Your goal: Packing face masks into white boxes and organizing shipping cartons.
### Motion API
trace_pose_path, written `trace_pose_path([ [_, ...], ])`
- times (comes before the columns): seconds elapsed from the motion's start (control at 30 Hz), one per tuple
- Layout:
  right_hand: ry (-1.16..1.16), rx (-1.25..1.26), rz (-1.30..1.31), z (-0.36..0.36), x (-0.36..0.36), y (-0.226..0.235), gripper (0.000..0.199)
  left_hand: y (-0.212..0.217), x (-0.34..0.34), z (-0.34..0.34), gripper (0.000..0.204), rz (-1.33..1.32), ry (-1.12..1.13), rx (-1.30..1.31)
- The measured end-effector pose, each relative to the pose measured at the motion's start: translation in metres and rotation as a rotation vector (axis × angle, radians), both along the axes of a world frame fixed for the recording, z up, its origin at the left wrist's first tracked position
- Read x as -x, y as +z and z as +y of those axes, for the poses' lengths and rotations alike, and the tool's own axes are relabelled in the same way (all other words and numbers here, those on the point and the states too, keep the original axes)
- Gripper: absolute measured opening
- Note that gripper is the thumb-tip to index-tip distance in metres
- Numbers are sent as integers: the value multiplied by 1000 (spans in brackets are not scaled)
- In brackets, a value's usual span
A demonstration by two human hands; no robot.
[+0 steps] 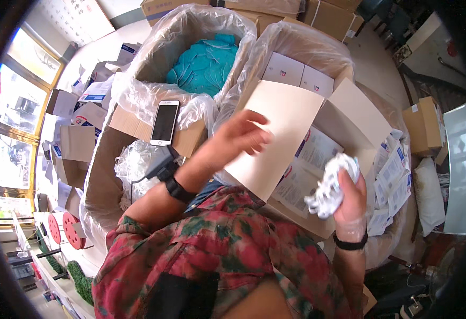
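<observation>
My right hand [348, 199] is closed around a crumpled white bundle [329, 183], which looks like thin film or cloth. It is above the right side of an open carton with cream flaps [281, 135]. White printed packets [318, 146] lie flat inside this carton. Over the carton's left flap hovers my left hand [245, 134], slightly blurred. It holds nothing, and its fingers are loosely bent and apart. A dark device is strapped to my left forearm, above a black wristband [179, 189].
A phone [165, 123] rests on a cardboard flap at left, above a box of crumpled clear plastic [137, 165]. Behind stands a plastic-lined carton with turquoise mask-like pieces [204, 66]. White boxes [283, 69] sit beyond my carton; packets [392, 178] fill a bag at right.
</observation>
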State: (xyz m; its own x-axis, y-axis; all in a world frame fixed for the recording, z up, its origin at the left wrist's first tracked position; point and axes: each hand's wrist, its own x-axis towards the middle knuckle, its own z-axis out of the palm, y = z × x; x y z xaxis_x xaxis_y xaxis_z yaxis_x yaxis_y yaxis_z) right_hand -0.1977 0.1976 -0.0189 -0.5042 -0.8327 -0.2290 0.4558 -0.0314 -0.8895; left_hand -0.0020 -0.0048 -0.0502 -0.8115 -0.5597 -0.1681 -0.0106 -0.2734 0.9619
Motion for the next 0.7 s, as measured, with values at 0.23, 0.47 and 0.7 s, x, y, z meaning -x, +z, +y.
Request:
trace_pose_path([
  [0.23, 337, 89, 270, -21, -38, -17, 73, 25, 30, 71, 81, 79, -46, 862],
  [0.47, 610, 146, 563, -10, -48, -7, 56, 27, -4, 67, 46, -52, -131, 799],
  [0.7, 630, 84, 861, -6, -12, 9, 18, 49, -88, 29, 33, -184, 293, 872],
])
